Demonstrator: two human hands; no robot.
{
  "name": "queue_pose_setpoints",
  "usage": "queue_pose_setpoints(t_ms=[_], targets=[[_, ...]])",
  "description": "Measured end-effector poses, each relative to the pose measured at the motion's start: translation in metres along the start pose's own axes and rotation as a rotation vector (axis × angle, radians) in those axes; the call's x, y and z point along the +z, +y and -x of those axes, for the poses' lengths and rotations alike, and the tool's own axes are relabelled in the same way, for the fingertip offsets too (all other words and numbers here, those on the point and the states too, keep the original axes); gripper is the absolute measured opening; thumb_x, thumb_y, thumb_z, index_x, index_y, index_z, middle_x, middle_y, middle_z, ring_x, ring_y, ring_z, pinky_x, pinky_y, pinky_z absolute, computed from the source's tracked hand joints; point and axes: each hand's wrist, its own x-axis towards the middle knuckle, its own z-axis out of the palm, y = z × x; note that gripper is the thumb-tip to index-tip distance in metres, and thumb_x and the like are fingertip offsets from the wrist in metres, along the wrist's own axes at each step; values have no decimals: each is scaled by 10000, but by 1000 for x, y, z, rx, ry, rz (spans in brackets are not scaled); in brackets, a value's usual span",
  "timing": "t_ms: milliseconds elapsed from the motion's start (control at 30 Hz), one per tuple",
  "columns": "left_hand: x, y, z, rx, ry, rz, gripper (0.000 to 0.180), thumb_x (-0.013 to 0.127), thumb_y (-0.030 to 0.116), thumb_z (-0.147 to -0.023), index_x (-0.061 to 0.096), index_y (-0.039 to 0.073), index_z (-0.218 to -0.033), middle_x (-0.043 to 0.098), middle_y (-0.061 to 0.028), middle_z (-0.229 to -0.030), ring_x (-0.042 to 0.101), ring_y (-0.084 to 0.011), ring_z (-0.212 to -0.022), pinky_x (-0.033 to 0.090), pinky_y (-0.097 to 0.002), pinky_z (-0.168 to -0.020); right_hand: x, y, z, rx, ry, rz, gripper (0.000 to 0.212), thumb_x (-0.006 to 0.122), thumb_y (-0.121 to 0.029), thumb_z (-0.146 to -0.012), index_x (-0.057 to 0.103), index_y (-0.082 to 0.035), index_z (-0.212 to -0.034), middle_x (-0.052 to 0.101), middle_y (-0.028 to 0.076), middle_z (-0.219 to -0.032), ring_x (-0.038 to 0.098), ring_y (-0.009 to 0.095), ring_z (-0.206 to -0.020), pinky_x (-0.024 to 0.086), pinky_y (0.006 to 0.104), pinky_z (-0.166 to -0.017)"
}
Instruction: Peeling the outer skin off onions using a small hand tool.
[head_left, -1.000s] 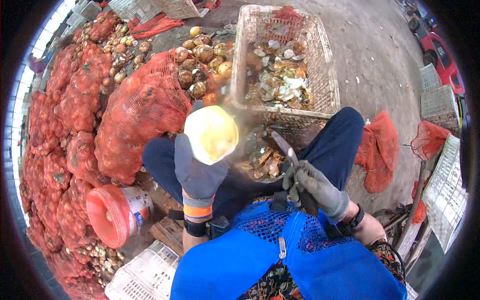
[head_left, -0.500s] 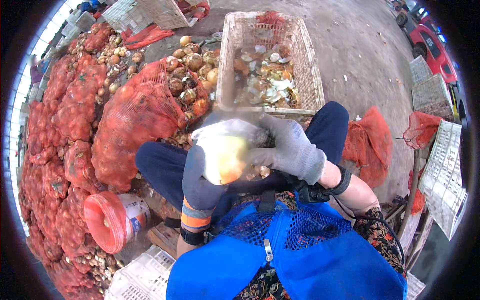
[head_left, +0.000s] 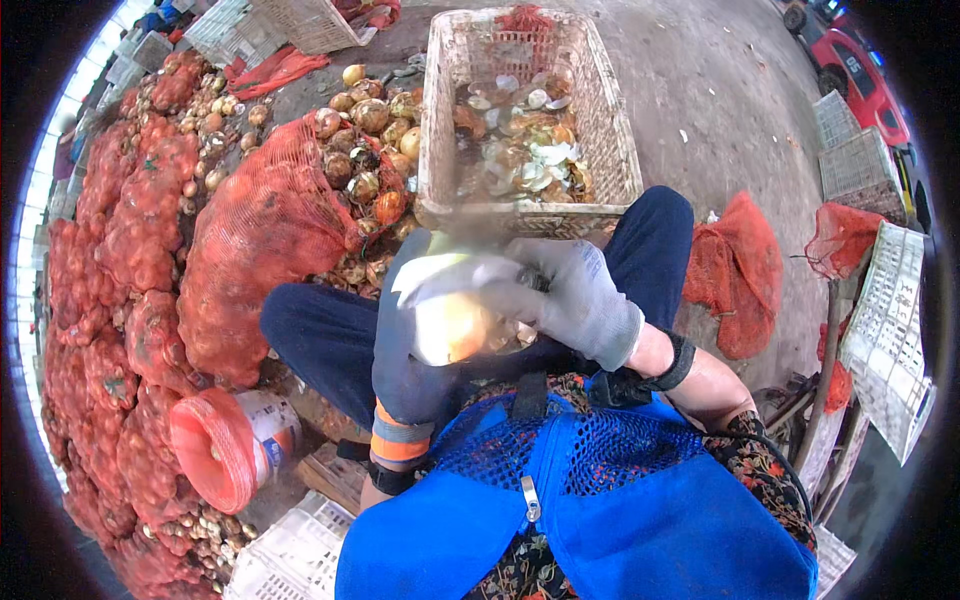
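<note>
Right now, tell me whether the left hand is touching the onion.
Touching. The head view shows it: the left hand cups the onion along its left side, with no gap visible between them.

Pale onion (head_left: pixel 455 328) blurred, glare-washed

Onion (head_left: pixel 458 330), pale yel., brt L, part-hidden

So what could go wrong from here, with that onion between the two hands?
The pale onion might slip, since the left hand cups it from one side. The right hand grips a dark, blurred item close by; if that is sharp, it could nick the other glove. Anything coming off could also fall short of the white crate, as the onion is on its near side.
</note>
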Motion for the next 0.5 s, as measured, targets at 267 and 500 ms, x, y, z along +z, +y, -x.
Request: queue_pose_setpoints(t_ms=[267,500], targets=[[-12,0,8,-99,-155,107,385,522,279,-864,570,-31,-1086,584,-156,-1111,533,-280,-1058,382,-393,-960,-7,-14,-4,-37,-1,172,512,691,-549,-695,611,-58,-817,621,146,-682,630,325,-669,482,411,-615],[7,32,12,-423,185,964,448,605,247,-784,545,5,-1156,629,-98,-1021,587,-233,-988,420,-389,-948,-7,-17,4,87,-85,-24,490,670,-537,-727,619,-56,-806,633,129,-669,642,311,-671,487,407,-611]])
